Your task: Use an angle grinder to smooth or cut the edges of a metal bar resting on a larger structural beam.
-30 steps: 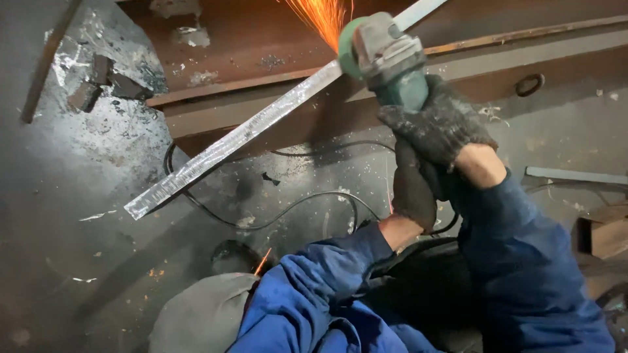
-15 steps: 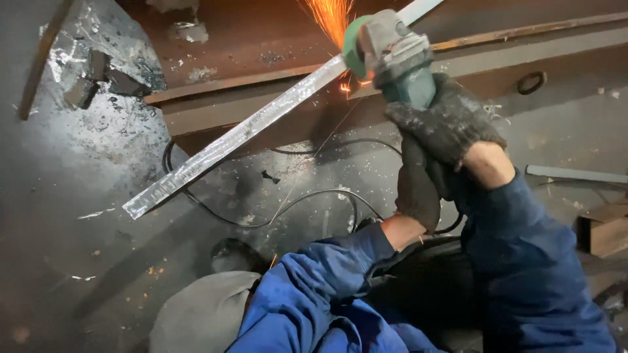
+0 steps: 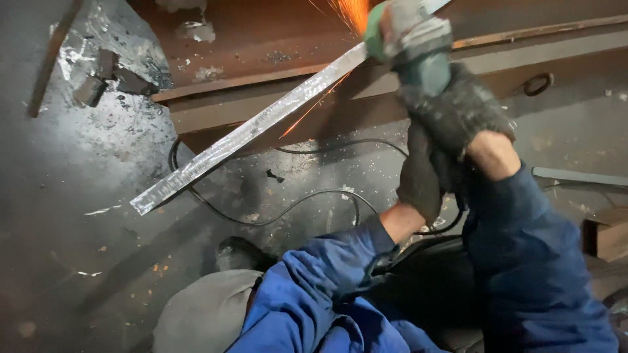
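A green and grey angle grinder (image 3: 409, 39) presses against a long shiny flat metal bar (image 3: 248, 134) that slopes from upper right down to lower left. Orange sparks (image 3: 347, 13) fly from the contact point. My right hand (image 3: 454, 114), in a dark knit glove, grips the grinder's body. Just below it, my left hand (image 3: 422, 173), also gloved, holds the rear of the tool. Both arms wear blue sleeves.
The bar leans on a rusty steel beam (image 3: 261, 52). A black power cable (image 3: 281, 209) loops over the dusty grey floor. Small metal offcuts (image 3: 108, 75) lie upper left. A wooden block (image 3: 605, 232) sits at the right edge. My grey-trousered knee (image 3: 203, 314) is below.
The grinder and both hands have shifted slightly left and down along the bar. Sparks keep flying, now also streaking below the bar.
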